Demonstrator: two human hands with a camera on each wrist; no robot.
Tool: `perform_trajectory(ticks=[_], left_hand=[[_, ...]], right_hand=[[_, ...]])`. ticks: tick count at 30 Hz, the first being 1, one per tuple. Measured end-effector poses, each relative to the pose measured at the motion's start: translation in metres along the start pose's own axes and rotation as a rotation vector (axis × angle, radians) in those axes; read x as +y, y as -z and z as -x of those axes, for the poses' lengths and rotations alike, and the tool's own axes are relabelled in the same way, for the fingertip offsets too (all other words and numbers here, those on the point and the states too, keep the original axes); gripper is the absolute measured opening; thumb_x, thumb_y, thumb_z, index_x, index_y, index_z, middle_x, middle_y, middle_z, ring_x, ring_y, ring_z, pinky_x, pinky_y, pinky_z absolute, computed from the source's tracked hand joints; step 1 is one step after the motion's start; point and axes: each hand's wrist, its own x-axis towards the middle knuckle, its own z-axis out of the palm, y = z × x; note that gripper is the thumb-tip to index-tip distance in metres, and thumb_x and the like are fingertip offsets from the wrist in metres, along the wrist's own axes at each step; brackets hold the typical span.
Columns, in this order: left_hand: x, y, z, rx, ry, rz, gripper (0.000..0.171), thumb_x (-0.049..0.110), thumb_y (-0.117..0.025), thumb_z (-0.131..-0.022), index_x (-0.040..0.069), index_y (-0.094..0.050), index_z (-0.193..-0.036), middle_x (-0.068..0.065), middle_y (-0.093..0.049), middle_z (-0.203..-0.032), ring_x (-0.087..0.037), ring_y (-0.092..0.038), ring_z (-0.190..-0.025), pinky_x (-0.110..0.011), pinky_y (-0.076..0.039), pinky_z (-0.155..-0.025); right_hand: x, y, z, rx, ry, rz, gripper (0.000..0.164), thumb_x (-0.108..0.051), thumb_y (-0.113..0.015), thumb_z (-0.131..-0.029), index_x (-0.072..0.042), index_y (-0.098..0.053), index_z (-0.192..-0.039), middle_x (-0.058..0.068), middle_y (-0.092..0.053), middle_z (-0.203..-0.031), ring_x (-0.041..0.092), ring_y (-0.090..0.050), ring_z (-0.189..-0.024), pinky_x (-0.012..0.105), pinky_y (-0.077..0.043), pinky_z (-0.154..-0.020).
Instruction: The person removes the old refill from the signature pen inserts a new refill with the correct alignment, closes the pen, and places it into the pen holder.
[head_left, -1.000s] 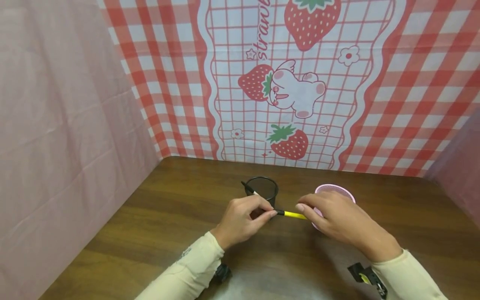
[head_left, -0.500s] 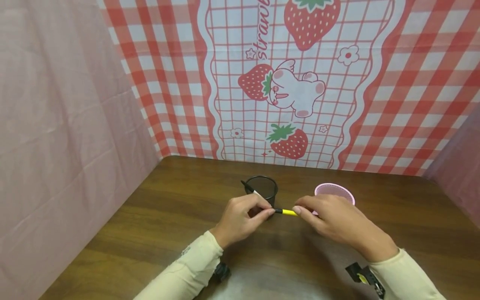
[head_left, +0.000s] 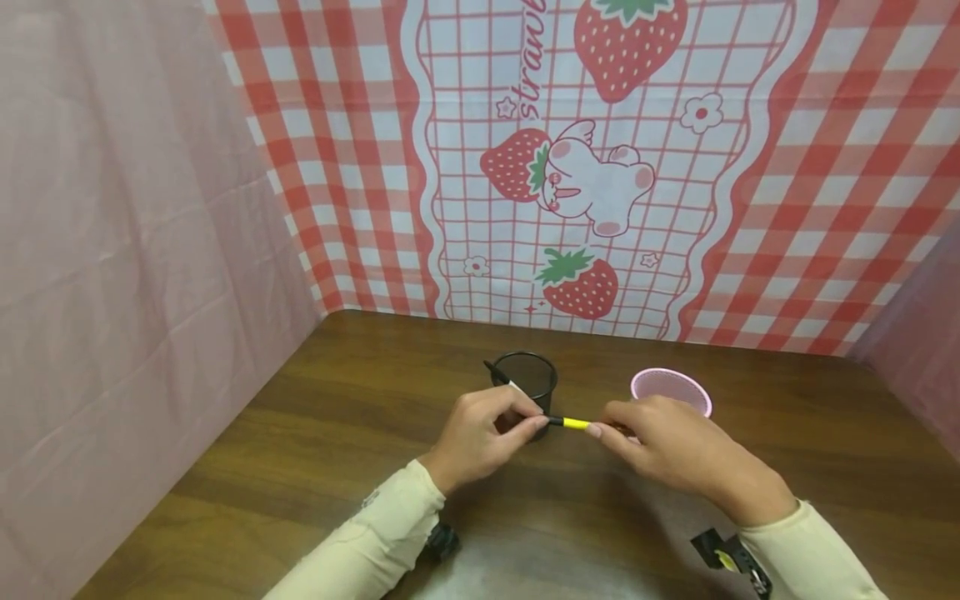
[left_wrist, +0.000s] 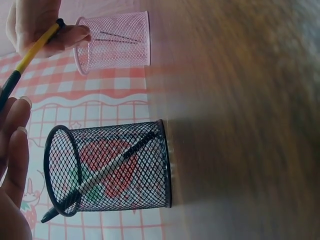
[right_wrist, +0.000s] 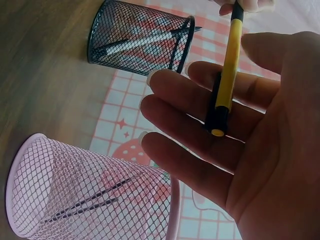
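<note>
A yellow pen with black ends (head_left: 576,424) is held level between my two hands, above the table. My left hand (head_left: 480,437) pinches its black left end between thumb and fingers. At the yellow part, my right hand (head_left: 678,450) holds it between thumb and index finger; in the right wrist view its other fingers stretch out beneath the pen. Just behind my left hand stands a black mesh pen cup (left_wrist: 120,197), with a black-and-white pen (left_wrist: 107,167) leaning inside. A pink mesh pen cup (right_wrist: 95,175) is behind my right hand and contains two thin dark sticks (right_wrist: 85,201).
Both cups stand upright on a brown wooden table (head_left: 315,433). A red checked cloth with strawberries (head_left: 600,200) hangs behind the table. Pale pink cloth (head_left: 142,250) hangs along the left side, and more hangs at the right.
My right hand has moved slightly left along the pen, and its thumb and fingers have come together on the yellow part. The left hand has stayed nearly still.
</note>
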Motion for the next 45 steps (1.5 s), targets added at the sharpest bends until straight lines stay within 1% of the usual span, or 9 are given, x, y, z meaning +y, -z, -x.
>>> perform_trajectory(ticks=[5,14,18,22,27,32,38,41,45], left_hand=[[-0.0017,-0.0017,0.0005,-0.007,0.006,0.01,0.01,0.008,-0.076,-0.089,0.013,-0.068,-0.092,0.006,-0.068,-0.084,0.004,-0.054,-0.068,-0.021,-0.052,-0.054],[-0.0006,-0.0027,0.0023,-0.035,0.032,-0.007,0.008,0.01,-0.076,-0.09,0.012,-0.069,-0.093,0.007,-0.065,-0.084,0.004,-0.054,-0.07,-0.022,-0.053,-0.057],[0.0,-0.0026,0.002,-0.054,0.026,-0.021,0.008,0.009,-0.077,-0.09,0.011,-0.071,-0.096,0.005,-0.066,-0.084,0.002,-0.055,-0.071,-0.018,-0.052,-0.059],[0.0016,-0.0036,0.0017,-0.082,0.016,-0.052,0.012,0.011,-0.078,-0.089,0.011,-0.073,-0.1,0.004,-0.067,-0.089,0.003,-0.055,-0.074,-0.011,-0.049,-0.063],[0.0043,-0.0064,0.0014,-0.106,-0.01,-0.106,0.014,0.016,-0.078,-0.089,0.013,-0.073,-0.102,0.006,-0.068,-0.094,0.003,-0.054,-0.079,-0.009,-0.046,-0.068],[0.0069,-0.0075,0.0009,-0.109,-0.033,-0.13,0.015,0.017,-0.079,-0.089,0.013,-0.074,-0.103,0.006,-0.068,-0.096,0.002,-0.054,-0.08,-0.01,-0.045,-0.069],[0.0068,-0.0063,0.0008,-0.114,-0.035,-0.142,0.016,0.016,-0.079,-0.089,0.011,-0.074,-0.104,0.005,-0.068,-0.096,0.003,-0.054,-0.08,-0.009,-0.045,-0.069],[0.0059,-0.0045,0.0007,-0.118,-0.034,-0.14,0.016,0.014,-0.079,-0.088,0.011,-0.075,-0.104,0.005,-0.067,-0.095,0.002,-0.054,-0.077,-0.009,-0.046,-0.067],[0.0039,-0.0029,0.0003,-0.119,-0.032,-0.132,0.015,0.014,-0.079,-0.089,0.01,-0.075,-0.103,0.006,-0.066,-0.094,0.003,-0.053,-0.074,-0.01,-0.047,-0.063]], right_hand=[[0.0009,-0.0004,0.0012,0.002,0.026,-0.031,0.011,-0.026,-0.069,-0.096,-0.026,-0.066,-0.085,-0.023,-0.048,-0.068,-0.004,-0.043,-0.058,0.023,-0.041,-0.056],[0.0018,-0.0025,0.0007,0.0,0.044,-0.056,0.017,-0.022,-0.068,-0.096,-0.025,-0.061,-0.081,-0.021,-0.043,-0.064,-0.003,-0.041,-0.055,0.022,-0.038,-0.053],[0.0012,-0.0022,0.0002,-0.003,0.048,-0.057,0.018,-0.022,-0.066,-0.098,-0.025,-0.06,-0.08,-0.021,-0.042,-0.064,-0.003,-0.041,-0.055,0.023,-0.039,-0.054],[0.0004,-0.0014,0.0,-0.008,0.05,-0.065,0.02,-0.023,-0.065,-0.099,-0.026,-0.059,-0.08,-0.02,-0.042,-0.063,-0.003,-0.041,-0.055,0.023,-0.039,-0.055],[-0.0005,-0.0011,-0.0002,-0.023,0.05,-0.082,0.022,-0.024,-0.062,-0.101,-0.026,-0.057,-0.079,-0.02,-0.04,-0.063,-0.002,-0.04,-0.055,0.023,-0.039,-0.055],[-0.0016,-0.0008,0.0,-0.026,0.062,-0.1,0.024,-0.025,-0.06,-0.102,-0.026,-0.056,-0.079,-0.02,-0.039,-0.063,-0.003,-0.039,-0.056,0.022,-0.038,-0.055],[-0.0015,-0.0018,0.0002,-0.01,0.091,-0.143,0.027,-0.023,-0.059,-0.103,-0.024,-0.053,-0.076,-0.021,-0.035,-0.063,-0.004,-0.036,-0.055,0.021,-0.036,-0.053],[-0.0011,-0.0028,-0.0002,0.0,0.104,-0.164,0.028,-0.022,-0.058,-0.103,-0.025,-0.052,-0.076,-0.021,-0.035,-0.063,-0.004,-0.036,-0.055,0.021,-0.036,-0.053],[-0.0003,-0.0044,0.0001,0.002,0.115,-0.203,0.027,-0.022,-0.057,-0.104,-0.025,-0.054,-0.077,-0.022,-0.038,-0.064,-0.004,-0.038,-0.055,0.02,-0.038,-0.053]])
